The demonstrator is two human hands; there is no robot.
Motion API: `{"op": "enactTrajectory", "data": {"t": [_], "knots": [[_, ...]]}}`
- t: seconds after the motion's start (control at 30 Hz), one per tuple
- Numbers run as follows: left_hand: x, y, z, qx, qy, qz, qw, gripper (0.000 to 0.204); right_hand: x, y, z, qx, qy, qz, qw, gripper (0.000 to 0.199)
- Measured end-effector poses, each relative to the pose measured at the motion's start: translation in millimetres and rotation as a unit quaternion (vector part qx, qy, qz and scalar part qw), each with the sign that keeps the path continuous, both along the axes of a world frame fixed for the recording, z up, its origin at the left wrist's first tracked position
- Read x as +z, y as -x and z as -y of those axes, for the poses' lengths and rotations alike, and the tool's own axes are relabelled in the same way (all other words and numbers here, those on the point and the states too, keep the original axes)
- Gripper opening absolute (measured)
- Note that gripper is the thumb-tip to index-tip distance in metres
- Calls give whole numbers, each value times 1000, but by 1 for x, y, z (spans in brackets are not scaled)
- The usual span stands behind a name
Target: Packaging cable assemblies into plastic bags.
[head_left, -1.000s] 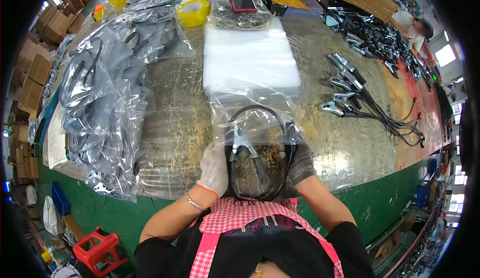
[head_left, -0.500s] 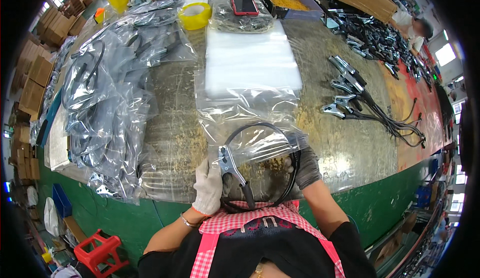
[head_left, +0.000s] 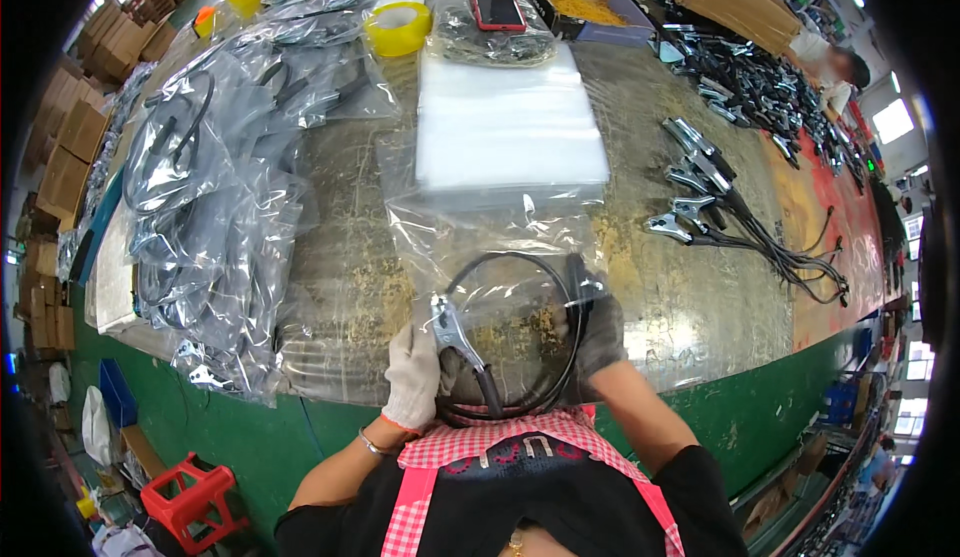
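The left hand (head_left: 413,375), in a white glove, is curled closed on the left side of a looped black cable (head_left: 577,347). The right hand (head_left: 602,337), in a dark gray glove, is curled closed on its right side. The loop is at the middle of the near edge of the worktop (head_left: 345,257). A silver clamp (head_left: 457,335) on the cable tilts up to the left. A clear plastic bag (head_left: 430,237) meets the loop's top; I cannot tell if it is over or around it. Bagged cables (head_left: 215,227) lie along the left edge, and loose clamp cables (head_left: 740,212) lie near the right edge.
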State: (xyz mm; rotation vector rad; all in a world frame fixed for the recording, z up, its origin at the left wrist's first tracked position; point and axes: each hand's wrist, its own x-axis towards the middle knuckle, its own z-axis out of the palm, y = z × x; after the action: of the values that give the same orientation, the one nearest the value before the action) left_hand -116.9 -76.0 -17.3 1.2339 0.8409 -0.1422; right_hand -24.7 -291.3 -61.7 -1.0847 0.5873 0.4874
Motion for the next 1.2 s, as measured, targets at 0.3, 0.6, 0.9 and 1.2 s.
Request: {"op": "enactTrajectory", "data": {"t": [0.3,0.6,0.9,1.2], "knots": [[-37,64,-25,-121,-297,81,944,39,0,93,30,405,411,288,765,30],[78,-4,-50,-130,-540,236,798,25,84,14,37,242,299,443,809,35],[126,-66,-95,-199,-361,456,789,23,181,-39,14,65,207,475,853,39],[245,-96,-205,58,-713,344,608,39,192,-108,-29,143,132,575,795,37]]}}
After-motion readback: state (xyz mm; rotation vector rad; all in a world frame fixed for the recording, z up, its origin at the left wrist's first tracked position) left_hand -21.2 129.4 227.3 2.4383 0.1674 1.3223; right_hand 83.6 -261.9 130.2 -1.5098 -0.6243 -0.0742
